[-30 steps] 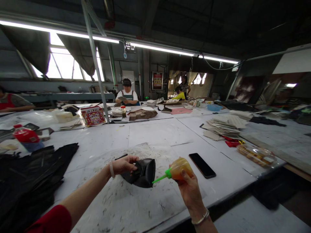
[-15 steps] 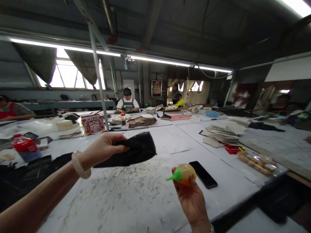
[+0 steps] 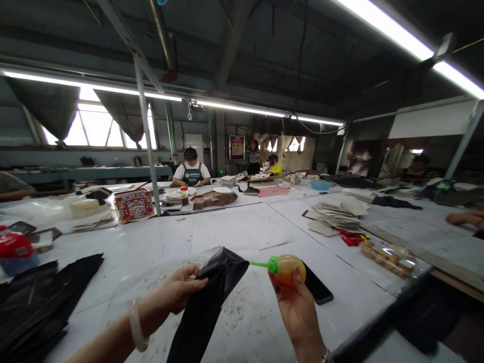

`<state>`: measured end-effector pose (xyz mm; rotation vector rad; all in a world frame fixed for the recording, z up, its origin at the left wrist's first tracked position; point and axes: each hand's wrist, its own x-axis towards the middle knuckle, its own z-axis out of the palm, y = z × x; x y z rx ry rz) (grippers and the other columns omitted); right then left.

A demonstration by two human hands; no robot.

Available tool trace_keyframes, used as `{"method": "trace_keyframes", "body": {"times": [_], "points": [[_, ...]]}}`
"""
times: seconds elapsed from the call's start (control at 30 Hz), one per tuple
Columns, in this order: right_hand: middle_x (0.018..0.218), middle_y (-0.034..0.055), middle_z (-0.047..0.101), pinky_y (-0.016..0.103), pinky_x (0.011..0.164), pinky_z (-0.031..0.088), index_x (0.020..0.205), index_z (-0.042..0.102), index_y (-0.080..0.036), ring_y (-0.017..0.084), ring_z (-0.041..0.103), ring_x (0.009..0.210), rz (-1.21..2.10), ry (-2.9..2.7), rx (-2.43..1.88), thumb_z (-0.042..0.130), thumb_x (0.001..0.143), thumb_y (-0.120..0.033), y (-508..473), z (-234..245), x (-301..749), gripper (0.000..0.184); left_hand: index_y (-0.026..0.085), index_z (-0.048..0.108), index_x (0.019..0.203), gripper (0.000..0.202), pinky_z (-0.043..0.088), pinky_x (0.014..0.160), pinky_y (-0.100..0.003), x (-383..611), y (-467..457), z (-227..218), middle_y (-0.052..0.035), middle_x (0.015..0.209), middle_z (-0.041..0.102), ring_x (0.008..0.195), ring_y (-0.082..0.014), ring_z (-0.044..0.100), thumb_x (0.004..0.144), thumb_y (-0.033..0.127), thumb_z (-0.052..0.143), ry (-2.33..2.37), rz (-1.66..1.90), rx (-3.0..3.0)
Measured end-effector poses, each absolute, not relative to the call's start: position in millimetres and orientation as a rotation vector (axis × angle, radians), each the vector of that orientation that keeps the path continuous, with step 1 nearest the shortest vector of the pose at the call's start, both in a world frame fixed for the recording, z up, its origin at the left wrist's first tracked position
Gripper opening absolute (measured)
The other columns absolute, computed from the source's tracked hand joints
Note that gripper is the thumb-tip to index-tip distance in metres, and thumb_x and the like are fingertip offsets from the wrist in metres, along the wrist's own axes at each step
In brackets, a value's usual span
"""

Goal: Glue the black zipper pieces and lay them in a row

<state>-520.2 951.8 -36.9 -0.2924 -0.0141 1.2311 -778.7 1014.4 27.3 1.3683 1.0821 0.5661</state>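
Note:
My left hand (image 3: 181,288), with a pale bangle on its wrist, pinches a black piece of leather-like material (image 3: 207,297). The piece hangs down toward me, its upper end folded into a point. In my right hand (image 3: 298,307) is a squeeze bottle (image 3: 289,269) of amber liquid with a green nozzle. The bottle lies on its side in my fingers, and the nozzle tip is at the piece's right corner; whether they touch I cannot tell. A black phone (image 3: 317,285) lies on the table just behind the bottle.
More black pieces (image 3: 49,302) lie at the left on the white table (image 3: 242,227), near a red-capped bottle (image 3: 17,249). A patterned box (image 3: 134,205) stands beside a metal post (image 3: 147,136). Stacked sheets (image 3: 333,214) and a clear food pack (image 3: 389,257) are at right. Co-workers (image 3: 191,174) sit beyond.
My left hand has lowered the black piece and brought it to the bottle's nozzle, its end now folded. The right hand still holds the bottle, nozzle more level. The view has shifted right.

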Motion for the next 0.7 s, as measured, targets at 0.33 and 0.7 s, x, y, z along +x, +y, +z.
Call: {"method": "trace_keyframes", "body": {"times": [0.33,0.7], "points": [[0.094,0.0043,0.076,0.033,0.078,0.060,0.100,0.067,-0.019,0.020,0.072,0.085,1.083,-0.083,-0.367,0.086,0.065,-0.031,967,-46,-520,0.042,0.020,0.043,0.078,0.064,0.002,0.040,-0.021,-773,1013,27,0.0116,0.054,0.035,0.041,-0.0004,0.014,0.049,0.061,0.084,1.075,0.589,1.263],[0.093,0.0013,0.075,0.032,0.079,0.059,0.099,0.066,-0.021,0.018,0.071,0.085,1.002,-0.165,-0.430,0.085,0.067,-0.031,969,-49,-527,0.039,0.020,0.042,0.074,0.058,0.003,0.042,-0.023,-777,1021,16,0.0110,0.057,0.034,0.041,-0.0006,0.017,0.052,0.054,0.084,1.053,0.619,1.236]]}}
